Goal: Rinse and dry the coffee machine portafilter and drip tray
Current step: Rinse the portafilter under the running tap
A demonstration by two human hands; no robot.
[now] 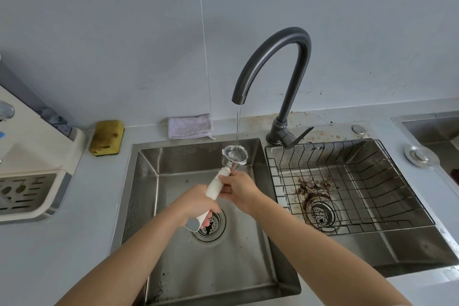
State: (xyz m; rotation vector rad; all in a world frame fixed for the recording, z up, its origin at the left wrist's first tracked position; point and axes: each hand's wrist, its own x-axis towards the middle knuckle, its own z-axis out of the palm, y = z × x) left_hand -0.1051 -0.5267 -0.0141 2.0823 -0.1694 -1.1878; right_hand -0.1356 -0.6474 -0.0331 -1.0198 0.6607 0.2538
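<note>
The portafilter [215,185] has a white handle and a metal basket head [235,155], which sits under a thin stream of water from the dark faucet [274,57]. My left hand [196,204] grips the lower end of the handle above the left sink basin [149,176]. My right hand [239,190] holds the handle just below the head. The coffee machine [37,146] stands at the left, with its slotted drip tray [24,194] in place at its base.
A yellow sponge [107,137] and a folded grey cloth [190,126] lie behind the left basin. The right basin holds a wire rack [347,181] with coffee grounds around its drain [320,212]. A round metal stopper [421,156] lies on the counter at the right.
</note>
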